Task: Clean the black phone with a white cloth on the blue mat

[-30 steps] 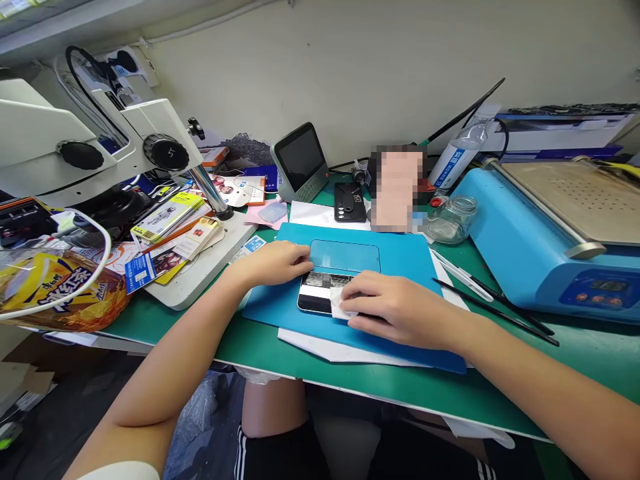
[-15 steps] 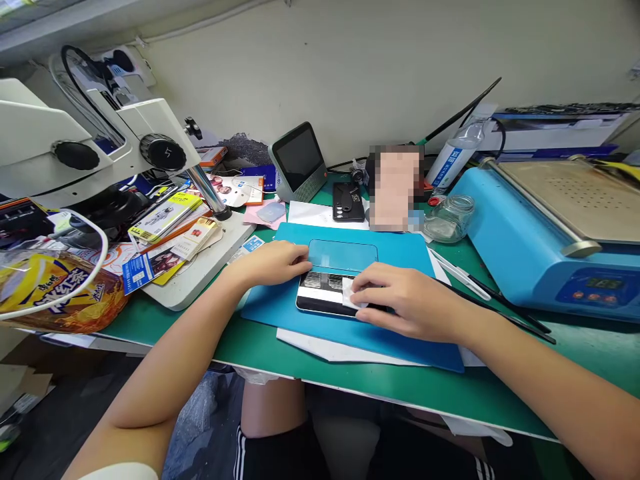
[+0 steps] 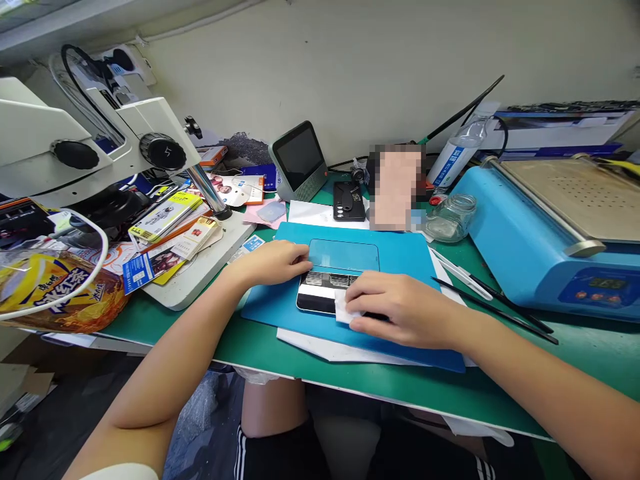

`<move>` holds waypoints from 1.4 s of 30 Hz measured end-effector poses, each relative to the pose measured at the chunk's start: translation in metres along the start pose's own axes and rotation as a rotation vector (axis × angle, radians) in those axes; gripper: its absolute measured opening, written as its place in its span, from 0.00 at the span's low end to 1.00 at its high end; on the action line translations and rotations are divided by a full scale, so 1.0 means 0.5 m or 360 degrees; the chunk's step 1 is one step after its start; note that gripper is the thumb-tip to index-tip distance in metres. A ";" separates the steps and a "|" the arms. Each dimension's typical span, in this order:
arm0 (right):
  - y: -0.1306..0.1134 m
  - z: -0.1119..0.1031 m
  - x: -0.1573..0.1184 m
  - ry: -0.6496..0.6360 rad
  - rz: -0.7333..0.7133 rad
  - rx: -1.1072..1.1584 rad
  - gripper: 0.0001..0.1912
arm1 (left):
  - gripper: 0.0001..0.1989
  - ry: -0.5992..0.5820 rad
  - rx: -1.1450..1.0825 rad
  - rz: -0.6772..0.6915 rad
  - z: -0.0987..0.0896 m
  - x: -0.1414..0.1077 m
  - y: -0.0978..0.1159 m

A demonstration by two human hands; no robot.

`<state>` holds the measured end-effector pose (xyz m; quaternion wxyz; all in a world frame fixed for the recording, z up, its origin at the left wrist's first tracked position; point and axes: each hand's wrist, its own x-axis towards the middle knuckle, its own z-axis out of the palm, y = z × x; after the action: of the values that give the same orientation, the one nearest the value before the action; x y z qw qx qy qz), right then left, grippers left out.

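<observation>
A phone [image 3: 316, 293] with a black and silver surface lies on the blue mat [image 3: 285, 313]. My right hand [image 3: 395, 307] presses a white wipe [image 3: 343, 308] onto it and covers its right part. My left hand [image 3: 280, 262] rests at the phone's upper left corner, its fingers bent together against the edge; whether it grips the phone is hard to see. Just behind the phone, a clear glass panel with a dark outline [image 3: 344, 255] lies flat on the mat.
On the left stand a microscope [image 3: 160, 137] and a drink container [image 3: 65, 290]. Behind the mat are a black phone [image 3: 349, 201], a small display [image 3: 300, 160] and a glass jar [image 3: 451, 219]. Tweezers [image 3: 500, 310] and a blue heating machine [image 3: 530, 247] are at right.
My right hand and the wipe have moved slightly left and toward the front edge of the phone. My left hand has stayed in place.
</observation>
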<state>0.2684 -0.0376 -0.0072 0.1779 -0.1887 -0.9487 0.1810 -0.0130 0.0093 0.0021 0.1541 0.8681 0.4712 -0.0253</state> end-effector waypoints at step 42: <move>-0.006 0.018 0.016 -0.0002 -0.0016 -0.0220 0.16 | 0.15 0.0005 -0.0002 -0.0007 -0.002 -0.001 0.003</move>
<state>0.2570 -0.0393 -0.0118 0.1646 -0.1957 -0.9600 0.1143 -0.0121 0.0085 0.0037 0.1539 0.8669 0.4735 -0.0239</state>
